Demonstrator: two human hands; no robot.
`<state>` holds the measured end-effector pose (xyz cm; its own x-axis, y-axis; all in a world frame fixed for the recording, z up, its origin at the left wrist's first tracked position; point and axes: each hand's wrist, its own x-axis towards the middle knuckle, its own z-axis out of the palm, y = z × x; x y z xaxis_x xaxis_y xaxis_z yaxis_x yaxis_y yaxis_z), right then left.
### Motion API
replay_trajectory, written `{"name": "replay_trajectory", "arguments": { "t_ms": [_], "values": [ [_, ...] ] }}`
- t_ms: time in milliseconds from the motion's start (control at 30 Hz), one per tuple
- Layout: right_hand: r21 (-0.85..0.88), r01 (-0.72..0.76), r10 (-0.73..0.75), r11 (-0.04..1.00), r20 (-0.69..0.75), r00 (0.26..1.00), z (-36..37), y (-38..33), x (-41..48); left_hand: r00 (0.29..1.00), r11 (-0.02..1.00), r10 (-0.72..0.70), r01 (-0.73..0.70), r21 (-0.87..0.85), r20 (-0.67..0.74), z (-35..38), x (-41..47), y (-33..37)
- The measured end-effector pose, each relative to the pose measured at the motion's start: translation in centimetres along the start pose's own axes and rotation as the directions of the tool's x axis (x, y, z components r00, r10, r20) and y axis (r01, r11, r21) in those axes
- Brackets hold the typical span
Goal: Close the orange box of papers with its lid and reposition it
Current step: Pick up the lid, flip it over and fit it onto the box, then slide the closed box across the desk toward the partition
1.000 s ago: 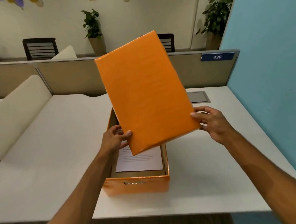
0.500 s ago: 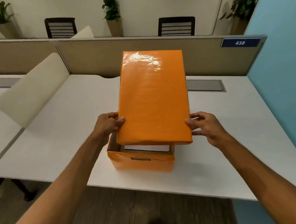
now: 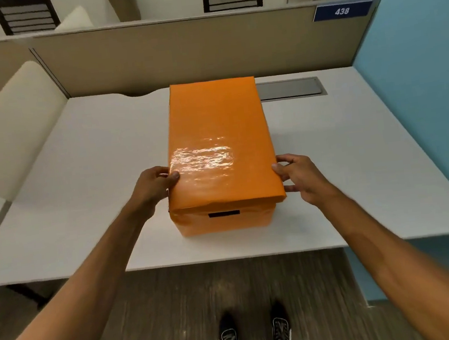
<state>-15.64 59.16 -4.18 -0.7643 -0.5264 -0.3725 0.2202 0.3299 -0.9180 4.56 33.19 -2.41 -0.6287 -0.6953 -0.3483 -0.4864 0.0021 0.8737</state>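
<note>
Now we have the tabletop [image 3: 355, 156] under everything, pale and bare but for the box [image 3: 223, 221] that stands near its front edge, at six o'clock of the surface. A grey hatch [image 3: 289, 88] is set into the top at about one o'clock from the box, just beside the lid's far right corner.

The lid [image 3: 219, 142] lies over the box and hides the papers. Its near edge looks wrinkled and slightly uneven above the handle slot [image 3: 223, 213], so we judge it may not be fully seated there; the far end we cannot check.

Our left hand [image 3: 152, 188] sits at nine o'clock of the lid, fingers curled on the side with the thumb pressed on top. Our right hand [image 3: 301, 178] sits at three o'clock, fingers spread and bent, with the thumb tip touching the lid's edge and the fingers seemingly just off it.

Risks, as we see them:
- Both hands hold the lid, not the box; a lift from here could bring the lid off alone.
- The wrap looks glossy, so our hands could slip on it.
- The box stands close to the front edge; a pull toward us could tip it to the floor [image 3: 203, 296].
- A push away could catch on the hatch.
</note>
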Motion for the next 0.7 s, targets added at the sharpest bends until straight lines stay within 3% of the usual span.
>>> {"name": "replay_trajectory", "arguments": {
  "t_ms": [333, 700],
  "values": [
    [-0.018, -0.078, 0.077, 0.997, -0.068, 0.995, 2.4, 0.0, 0.1, 0.999, 1.000, 0.007, -0.006, -0.014, 0.037, -1.2, 0.6, -1.3],
    [-0.078, -0.055, 0.044, 0.995, -0.141, 0.989, 3.3, 1.0, 0.1, 0.994, 1.000, 0.015, -0.014, -0.019, 0.107, -1.2, 1.0, -3.2]
  ]
}}
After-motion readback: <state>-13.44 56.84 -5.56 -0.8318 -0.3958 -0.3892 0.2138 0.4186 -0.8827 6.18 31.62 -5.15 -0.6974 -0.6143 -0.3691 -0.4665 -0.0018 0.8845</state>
